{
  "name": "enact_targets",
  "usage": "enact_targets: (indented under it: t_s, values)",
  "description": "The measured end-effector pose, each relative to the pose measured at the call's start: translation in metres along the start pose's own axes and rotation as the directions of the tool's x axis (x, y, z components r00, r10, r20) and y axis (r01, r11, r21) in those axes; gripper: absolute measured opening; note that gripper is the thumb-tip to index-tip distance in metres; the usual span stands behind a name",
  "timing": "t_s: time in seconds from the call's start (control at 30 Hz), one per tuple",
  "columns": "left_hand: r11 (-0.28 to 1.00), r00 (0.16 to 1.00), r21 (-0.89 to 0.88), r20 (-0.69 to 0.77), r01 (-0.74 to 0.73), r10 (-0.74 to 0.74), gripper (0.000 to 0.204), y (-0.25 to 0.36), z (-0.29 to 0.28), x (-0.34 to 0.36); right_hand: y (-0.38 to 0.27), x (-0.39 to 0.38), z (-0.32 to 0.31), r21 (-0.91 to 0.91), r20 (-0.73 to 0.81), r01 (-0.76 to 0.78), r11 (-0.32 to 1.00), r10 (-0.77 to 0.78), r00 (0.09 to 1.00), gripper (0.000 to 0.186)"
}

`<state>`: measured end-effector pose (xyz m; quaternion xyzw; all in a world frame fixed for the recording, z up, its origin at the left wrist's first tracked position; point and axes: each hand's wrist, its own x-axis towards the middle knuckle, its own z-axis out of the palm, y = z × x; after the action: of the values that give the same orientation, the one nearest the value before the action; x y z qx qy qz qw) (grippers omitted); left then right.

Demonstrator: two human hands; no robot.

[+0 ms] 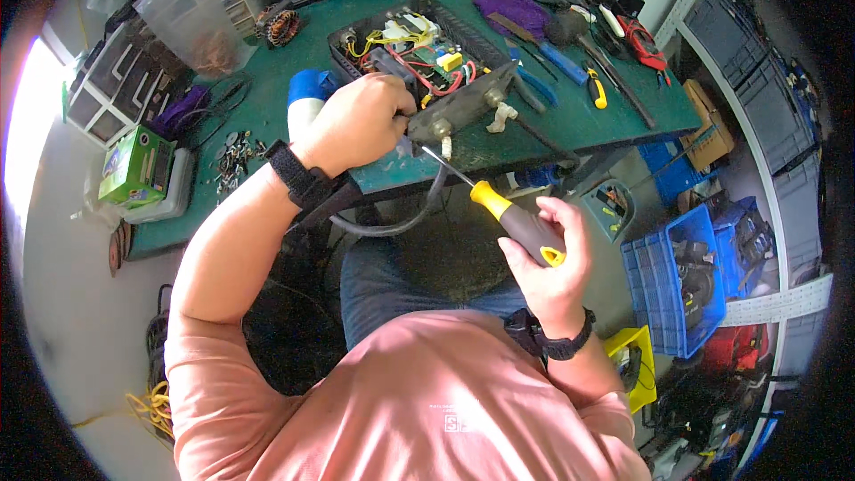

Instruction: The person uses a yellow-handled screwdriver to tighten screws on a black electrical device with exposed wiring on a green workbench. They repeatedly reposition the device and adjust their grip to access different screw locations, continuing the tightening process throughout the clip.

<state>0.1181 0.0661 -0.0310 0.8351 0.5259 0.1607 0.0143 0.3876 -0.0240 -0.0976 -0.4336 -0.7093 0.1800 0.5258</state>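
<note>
The fingers of the right hand are closed around the handle of the yellow and dark grey screwdriver; its shaft points up and left, toward the lower edge of the black end panel. Whether the tip touches there, I cannot tell. The fingers of the left hand are bent down at the panel's left end; their tips are hidden, so what they grip is not clear.

For good work, I think the shaft should be straight with the screw, the left hand should steady the panel, and the wires should stay away from the tip.

The right forearm is bent near the body, with the hand in front of the worktop. The left arm reaches across its edge, elbow outward. The open case with wiring lies near this edge.
</note>
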Motion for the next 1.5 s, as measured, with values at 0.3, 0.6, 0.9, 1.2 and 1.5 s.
enact_targets:
  t_s: [0.3, 0.6, 0.9, 1.2, 1.5]
  values:
    - [0.999, 0.998, -0.021, -0.044, 0.037, -0.038, 0.018, 0.004, 0.001, 0.000, 0.003, 0.000, -0.001, -0.120, 0.011, 0.267, 0.956, -0.268, 0.963, 0.039]
    - [0.989, 0.990, -0.059, -0.010, 0.137, -0.138, 0.015, 0.005, -0.001, 0.002, 0.009, -0.006, -0.008, 0.027, 0.121, -0.083, 0.996, 0.079, 0.990, 0.046]
    - [0.990, 0.991, -0.071, -0.045, 0.125, -0.128, 0.015, 0.002, 0.003, 0.003, 0.013, -0.012, 0.002, -0.143, 0.036, 0.282, 0.949, -0.280, 0.959, 0.049]
    - [0.982, 0.982, -0.079, -0.060, 0.173, -0.178, 0.013, 0.004, 0.006, 0.002, 0.012, -0.014, -0.001, 0.094, 0.038, 0.079, 0.992, -0.083, 0.996, 0.031]
    - [0.985, 0.987, -0.106, -0.067, 0.138, -0.146, 0.011, -0.002, 0.009, 0.003, 0.011, -0.015, 0.002, 0.158, 0.038, 0.019, 0.987, -0.025, 0.999, 0.045]
